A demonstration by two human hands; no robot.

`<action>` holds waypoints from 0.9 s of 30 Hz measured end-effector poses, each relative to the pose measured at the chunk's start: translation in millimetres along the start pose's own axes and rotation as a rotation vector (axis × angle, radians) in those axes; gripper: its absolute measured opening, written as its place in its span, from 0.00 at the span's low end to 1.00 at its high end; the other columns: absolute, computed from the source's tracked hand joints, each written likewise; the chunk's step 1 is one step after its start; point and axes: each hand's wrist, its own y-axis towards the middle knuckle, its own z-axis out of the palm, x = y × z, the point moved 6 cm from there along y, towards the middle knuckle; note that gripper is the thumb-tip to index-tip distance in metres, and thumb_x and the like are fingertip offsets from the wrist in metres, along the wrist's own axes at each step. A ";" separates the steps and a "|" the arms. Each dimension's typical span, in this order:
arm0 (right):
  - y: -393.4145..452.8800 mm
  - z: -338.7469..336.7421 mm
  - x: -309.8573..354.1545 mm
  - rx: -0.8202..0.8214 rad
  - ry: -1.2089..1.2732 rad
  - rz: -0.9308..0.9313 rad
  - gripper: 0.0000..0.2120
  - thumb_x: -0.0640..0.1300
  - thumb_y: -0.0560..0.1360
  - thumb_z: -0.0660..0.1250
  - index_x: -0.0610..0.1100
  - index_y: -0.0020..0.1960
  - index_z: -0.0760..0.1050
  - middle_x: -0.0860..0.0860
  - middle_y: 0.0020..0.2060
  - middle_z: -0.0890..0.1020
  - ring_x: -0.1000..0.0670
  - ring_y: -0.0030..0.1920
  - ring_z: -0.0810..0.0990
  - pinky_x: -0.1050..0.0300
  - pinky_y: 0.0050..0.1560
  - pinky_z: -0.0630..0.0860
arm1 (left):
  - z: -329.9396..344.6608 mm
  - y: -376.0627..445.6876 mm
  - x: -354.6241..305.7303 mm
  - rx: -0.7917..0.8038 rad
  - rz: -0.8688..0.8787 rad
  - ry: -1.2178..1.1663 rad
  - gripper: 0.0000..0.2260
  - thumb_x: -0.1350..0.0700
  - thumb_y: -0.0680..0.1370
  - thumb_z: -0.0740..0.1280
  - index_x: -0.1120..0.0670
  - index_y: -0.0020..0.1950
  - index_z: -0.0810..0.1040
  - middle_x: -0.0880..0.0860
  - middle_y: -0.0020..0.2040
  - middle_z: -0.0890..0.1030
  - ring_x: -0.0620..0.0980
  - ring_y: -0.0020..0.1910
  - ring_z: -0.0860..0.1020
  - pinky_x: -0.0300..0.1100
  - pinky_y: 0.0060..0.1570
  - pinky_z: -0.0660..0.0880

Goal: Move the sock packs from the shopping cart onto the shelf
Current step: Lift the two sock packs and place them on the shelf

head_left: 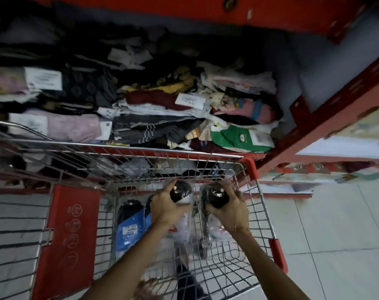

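Blue sock pack (131, 226) — "JO", rest illegible

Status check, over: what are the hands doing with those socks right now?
Left hand and right hand each grip a dark sock pack over the cart. Blue pack waits in cart. Shelf ahead crowded with socks.

The floor (340, 234) was laid in pale square tiles with thin dark joints, and appeared evenly lit. A red metal upright (327, 118) ran diagonally at right, its paint chipped in places. A red panel (184, 9) crossed the top of the view. The wall (309, 68) behind the racking was grey-blue and lay in shadow. Overall lighting was dim toward the rear.
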 end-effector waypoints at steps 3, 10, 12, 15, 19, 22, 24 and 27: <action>-8.9 -37.6 29.6 -0.101 0.084 -0.062 0.34 0.56 0.62 0.76 0.59 0.66 0.68 0.45 0.56 0.80 0.46 0.48 0.80 0.56 0.51 0.78 | -40.0 -11.9 -33.0 -0.057 0.131 -0.005 0.42 0.48 0.60 0.81 0.47 0.71 0.70 0.50 0.56 0.83 0.51 0.55 0.81 0.44 0.55 0.79; -28.1 -137.1 117.0 -0.346 0.149 -0.262 0.34 0.58 0.62 0.75 0.62 0.65 0.67 0.49 0.57 0.79 0.46 0.56 0.77 0.60 0.50 0.71 | -137.4 -41.6 -124.3 -0.300 0.386 -0.029 0.42 0.45 0.60 0.79 0.45 0.72 0.68 0.54 0.63 0.79 0.53 0.61 0.76 0.49 0.59 0.76; -35.2 -165.4 138.7 -0.415 0.182 -0.330 0.34 0.57 0.63 0.75 0.60 0.66 0.68 0.48 0.58 0.78 0.48 0.53 0.77 0.60 0.50 0.71 | -161.0 -49.5 -152.1 -0.365 0.440 -0.051 0.42 0.44 0.60 0.79 0.45 0.73 0.67 0.53 0.64 0.78 0.53 0.62 0.76 0.49 0.59 0.76; -44.9 -208.9 166.2 -0.524 0.226 -0.421 0.33 0.56 0.64 0.76 0.60 0.66 0.68 0.48 0.60 0.78 0.48 0.55 0.77 0.58 0.51 0.72 | -191.7 -62.0 -194.0 -0.447 0.515 -0.111 0.42 0.42 0.61 0.79 0.45 0.72 0.68 0.53 0.65 0.78 0.54 0.63 0.75 0.46 0.58 0.75; -54.0 -267.1 194.6 -0.660 0.298 -0.533 0.31 0.54 0.64 0.76 0.59 0.65 0.69 0.53 0.60 0.78 0.49 0.62 0.75 0.53 0.57 0.73 | -224.8 -80.2 -252.4 -0.521 0.617 -0.209 0.42 0.41 0.59 0.79 0.43 0.71 0.69 0.52 0.66 0.77 0.54 0.65 0.74 0.46 0.59 0.73; -55.5 -307.9 208.9 -0.764 0.318 -0.581 0.31 0.55 0.64 0.76 0.61 0.65 0.69 0.54 0.61 0.78 0.49 0.63 0.75 0.56 0.57 0.71 | -245.1 -91.8 -295.9 -0.551 0.711 -0.239 0.41 0.41 0.60 0.78 0.43 0.71 0.69 0.51 0.66 0.78 0.53 0.64 0.75 0.50 0.62 0.74; -54.2 -335.2 216.0 -0.829 0.349 -0.604 0.31 0.56 0.64 0.76 0.61 0.65 0.69 0.51 0.62 0.79 0.48 0.63 0.75 0.57 0.56 0.71 | -256.2 -96.5 -323.6 -0.582 0.773 -0.257 0.41 0.40 0.60 0.78 0.44 0.71 0.69 0.52 0.64 0.79 0.52 0.57 0.80 0.44 0.55 0.77; -45.0 -365.4 231.9 -0.891 0.395 -0.612 0.31 0.57 0.65 0.76 0.61 0.65 0.69 0.49 0.62 0.78 0.47 0.63 0.75 0.59 0.56 0.69 | -272.1 -98.3 -359.8 -0.637 0.839 -0.263 0.40 0.41 0.62 0.78 0.46 0.72 0.69 0.55 0.60 0.82 0.42 0.36 0.80 0.27 0.38 0.72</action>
